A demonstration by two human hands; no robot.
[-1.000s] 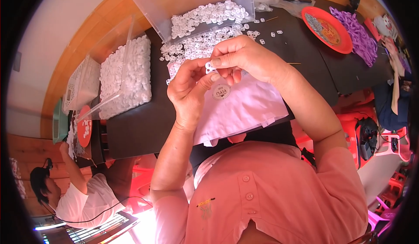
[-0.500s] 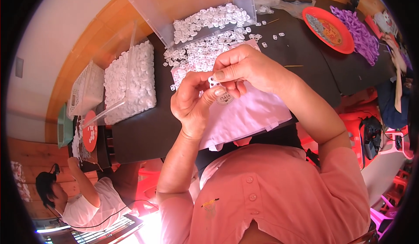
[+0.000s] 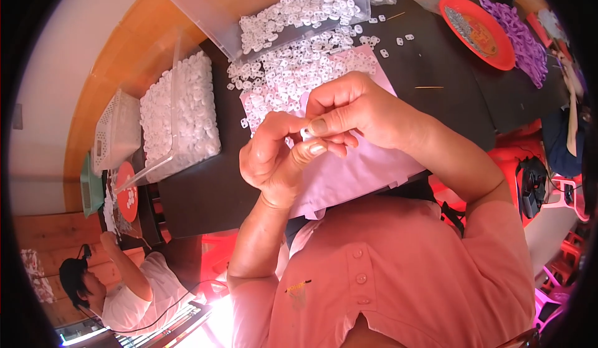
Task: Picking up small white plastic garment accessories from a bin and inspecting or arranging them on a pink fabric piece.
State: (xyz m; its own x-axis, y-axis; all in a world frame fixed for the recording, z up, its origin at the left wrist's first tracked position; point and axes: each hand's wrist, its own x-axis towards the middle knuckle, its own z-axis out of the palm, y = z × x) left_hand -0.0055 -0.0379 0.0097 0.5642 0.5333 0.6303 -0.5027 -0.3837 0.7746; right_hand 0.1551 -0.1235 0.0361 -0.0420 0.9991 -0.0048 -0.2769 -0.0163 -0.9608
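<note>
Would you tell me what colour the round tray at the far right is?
Red round tray; head view.

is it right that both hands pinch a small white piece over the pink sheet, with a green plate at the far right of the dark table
Not quite: the plate is red, not green, as the head view shows. The rest holds: the left hand and right hand pinch a small white piece over the pink sheet on the dark table.

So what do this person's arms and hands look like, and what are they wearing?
Both hands, left and right, are bare: no gloves, rings or watch visible. The forearms are uncovered too. The person wears a pink short-sleeved polo shirt with matching buttons down the placket and a small dark mark on the chest.
</note>
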